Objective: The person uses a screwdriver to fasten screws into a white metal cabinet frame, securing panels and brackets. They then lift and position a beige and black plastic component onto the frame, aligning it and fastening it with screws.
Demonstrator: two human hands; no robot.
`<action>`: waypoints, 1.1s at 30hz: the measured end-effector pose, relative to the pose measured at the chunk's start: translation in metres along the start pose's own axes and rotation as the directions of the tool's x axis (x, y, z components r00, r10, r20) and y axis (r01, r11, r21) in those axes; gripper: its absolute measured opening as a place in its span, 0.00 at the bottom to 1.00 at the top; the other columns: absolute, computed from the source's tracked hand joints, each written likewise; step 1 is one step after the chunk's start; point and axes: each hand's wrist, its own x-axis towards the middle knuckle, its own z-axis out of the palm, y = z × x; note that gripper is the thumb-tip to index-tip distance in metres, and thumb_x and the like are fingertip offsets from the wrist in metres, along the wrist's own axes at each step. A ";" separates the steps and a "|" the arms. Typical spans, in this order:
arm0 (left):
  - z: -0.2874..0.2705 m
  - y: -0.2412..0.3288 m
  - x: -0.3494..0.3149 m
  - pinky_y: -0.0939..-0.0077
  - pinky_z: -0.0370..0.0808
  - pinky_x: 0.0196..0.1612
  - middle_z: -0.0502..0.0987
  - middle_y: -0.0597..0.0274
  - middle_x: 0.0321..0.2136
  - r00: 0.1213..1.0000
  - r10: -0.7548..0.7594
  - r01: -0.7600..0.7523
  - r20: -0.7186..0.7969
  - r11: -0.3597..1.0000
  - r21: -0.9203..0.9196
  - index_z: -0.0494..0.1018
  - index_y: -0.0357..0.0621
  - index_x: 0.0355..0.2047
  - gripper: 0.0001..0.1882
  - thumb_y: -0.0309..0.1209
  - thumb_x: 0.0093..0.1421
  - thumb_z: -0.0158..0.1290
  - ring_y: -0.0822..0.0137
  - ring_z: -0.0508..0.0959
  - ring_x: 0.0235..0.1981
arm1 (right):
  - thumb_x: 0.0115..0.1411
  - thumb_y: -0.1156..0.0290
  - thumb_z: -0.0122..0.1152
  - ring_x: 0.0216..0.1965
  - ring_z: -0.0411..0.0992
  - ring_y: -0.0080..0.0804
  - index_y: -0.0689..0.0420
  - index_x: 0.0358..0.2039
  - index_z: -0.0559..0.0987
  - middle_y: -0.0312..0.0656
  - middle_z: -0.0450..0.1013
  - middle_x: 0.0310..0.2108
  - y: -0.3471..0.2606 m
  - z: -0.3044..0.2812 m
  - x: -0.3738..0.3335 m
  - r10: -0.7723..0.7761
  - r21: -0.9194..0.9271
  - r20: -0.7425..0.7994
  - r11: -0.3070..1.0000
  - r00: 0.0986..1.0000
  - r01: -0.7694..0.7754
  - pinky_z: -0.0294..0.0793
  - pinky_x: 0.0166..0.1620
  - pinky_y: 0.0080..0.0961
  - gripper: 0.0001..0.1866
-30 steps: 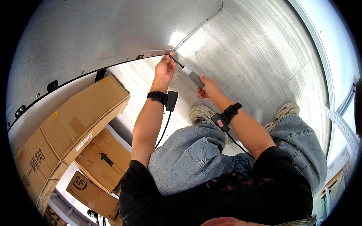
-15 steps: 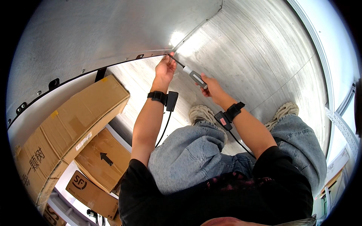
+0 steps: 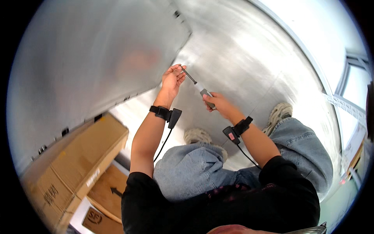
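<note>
A screwdriver with a grey and white handle and a dark shaft is gripped at its handle by my right hand. The shaft slants up and left to the fingertips of my left hand. Thumb and forefinger of that hand are pinched at the tool's tip; any small part between them is too small to make out. Just beyond my left fingers runs the edge of a large grey metal panel, blurred by motion. I cannot tell whether the tip touches it.
Cardboard boxes are stacked at the left, near my left arm. Black fittings sit along the panel's lower edge. My shoes rest on the pale floor. A perforated metal upright stands at the right.
The view has turned, and the panel's corner now lies farther up from my hands. Both hands and the screwdriver have drawn away from that corner, with the grip on the handle kept.
</note>
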 end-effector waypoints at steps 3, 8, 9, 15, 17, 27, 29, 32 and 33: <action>0.092 0.015 0.023 0.80 0.73 0.36 0.77 0.60 0.38 0.978 0.039 -0.085 0.207 0.972 0.219 0.68 0.44 0.39 0.05 0.28 0.62 0.48 0.73 0.76 0.30 | 0.57 0.61 0.60 0.23 0.65 0.20 0.57 0.36 0.70 0.34 0.67 0.24 -0.015 -0.042 -0.009 -0.176 0.076 -0.190 0.978 0.966 0.193 0.64 0.26 0.21 0.15; 0.236 0.006 0.058 0.79 0.72 0.36 0.78 0.61 0.36 0.873 0.042 -0.324 0.485 0.793 0.516 0.69 0.41 0.42 0.10 0.27 0.60 0.50 0.72 0.76 0.32 | 0.57 0.63 0.61 0.21 0.63 0.18 0.57 0.35 0.71 0.32 0.66 0.21 -0.024 -0.119 -0.029 -0.315 0.238 -0.485 0.850 0.816 0.469 0.62 0.26 0.18 0.12; 0.261 0.000 0.067 0.78 0.72 0.35 0.79 0.61 0.35 0.849 0.066 -0.388 0.525 0.752 0.532 0.70 0.40 0.41 0.10 0.28 0.59 0.50 0.72 0.76 0.32 | 0.57 0.64 0.61 0.21 0.63 0.18 0.57 0.34 0.71 0.32 0.66 0.20 -0.024 -0.132 -0.031 -0.324 0.254 -0.542 0.816 0.775 0.519 0.62 0.25 0.18 0.12; 0.389 -0.035 0.108 0.75 0.73 0.34 0.79 0.60 0.30 0.597 0.335 -0.801 0.729 0.197 0.565 0.72 0.37 0.42 0.15 0.31 0.55 0.55 0.70 0.77 0.30 | 0.57 0.66 0.61 0.20 0.62 0.17 0.57 0.34 0.72 0.32 0.66 0.20 -0.025 -0.191 -0.047 -0.267 0.268 -0.756 0.706 0.597 0.655 0.61 0.25 0.16 0.10; 0.418 -0.041 0.116 0.76 0.72 0.35 0.79 0.61 0.29 0.594 0.352 -0.793 0.724 0.106 0.599 0.72 0.38 0.43 0.17 0.32 0.55 0.56 0.70 0.76 0.30 | 0.57 0.66 0.61 0.20 0.62 0.17 0.57 0.34 0.73 0.31 0.66 0.19 -0.028 -0.201 -0.052 -0.244 0.283 -0.785 0.677 0.570 0.679 0.61 0.24 0.16 0.10; 0.434 -0.053 0.150 0.71 0.74 0.34 0.79 0.60 0.27 0.627 0.424 -0.738 0.654 0.055 0.672 0.75 0.39 0.35 0.12 0.34 0.56 0.55 0.66 0.77 0.29 | 0.56 0.69 0.61 0.20 0.62 0.14 0.57 0.35 0.73 0.30 0.66 0.19 -0.030 -0.205 -0.051 -0.252 0.292 -0.781 0.660 0.571 0.692 0.61 0.24 0.14 0.09; 0.419 -0.050 0.140 0.73 0.74 0.34 0.78 0.62 0.27 0.737 0.307 -0.676 0.602 0.335 0.656 0.75 0.39 0.35 0.11 0.35 0.58 0.54 0.68 0.76 0.29 | 0.56 0.69 0.62 0.20 0.61 0.14 0.58 0.35 0.73 0.30 0.66 0.19 -0.033 -0.204 -0.049 -0.266 0.266 -0.781 0.677 0.565 0.686 0.60 0.23 0.14 0.10; 0.361 -0.032 0.120 0.78 0.73 0.36 0.76 0.64 0.32 0.818 -0.061 -0.235 0.571 0.871 0.431 0.72 0.41 0.37 0.11 0.36 0.62 0.50 0.71 0.75 0.32 | 0.56 0.69 0.62 0.19 0.61 0.14 0.59 0.36 0.74 0.29 0.66 0.20 -0.033 -0.192 -0.044 -0.284 0.228 -0.743 0.744 0.607 0.628 0.59 0.21 0.14 0.10; 0.340 -0.025 0.114 0.77 0.73 0.37 0.75 0.63 0.33 0.824 -0.101 -0.162 0.558 0.901 0.402 0.71 0.41 0.37 0.11 0.36 0.62 0.50 0.71 0.75 0.33 | 0.56 0.69 0.62 0.18 0.60 0.13 0.59 0.36 0.74 0.29 0.66 0.20 -0.033 -0.186 -0.042 -0.289 0.212 -0.721 0.773 0.630 0.598 0.59 0.21 0.14 0.10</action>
